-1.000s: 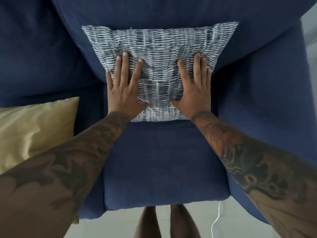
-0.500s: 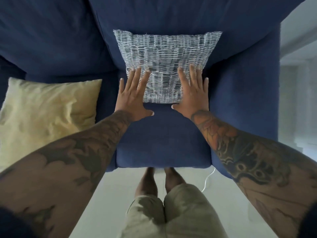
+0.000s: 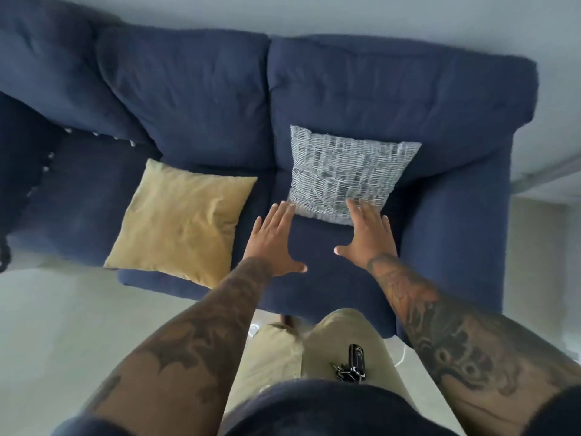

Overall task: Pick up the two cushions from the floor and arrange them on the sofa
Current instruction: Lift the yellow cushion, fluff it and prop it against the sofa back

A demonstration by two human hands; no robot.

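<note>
A grey-and-white patterned cushion (image 3: 345,176) leans against the right back pillow of the navy sofa (image 3: 440,99). A yellow cushion (image 3: 180,220) lies flat on the left seat, its near corner over the front edge. My left hand (image 3: 273,243) hovers open just below the patterned cushion's lower left corner, fingers spread. My right hand (image 3: 367,236) is open too, fingertips overlapping the cushion's lower right edge; whether they touch it is unclear. Neither hand holds anything.
The sofa's right armrest (image 3: 456,247) stands beside my right hand. Pale floor (image 3: 63,325) lies in front of the sofa. My legs in beige shorts (image 3: 283,350) stand against the seat front, with keys (image 3: 352,366) hanging at my waist. A white wall (image 3: 314,14) is behind.
Both hands have pulled back from pressing on the patterned cushion to its lower edge. My view has risen and backed away, showing the whole sofa and both cushions.
</note>
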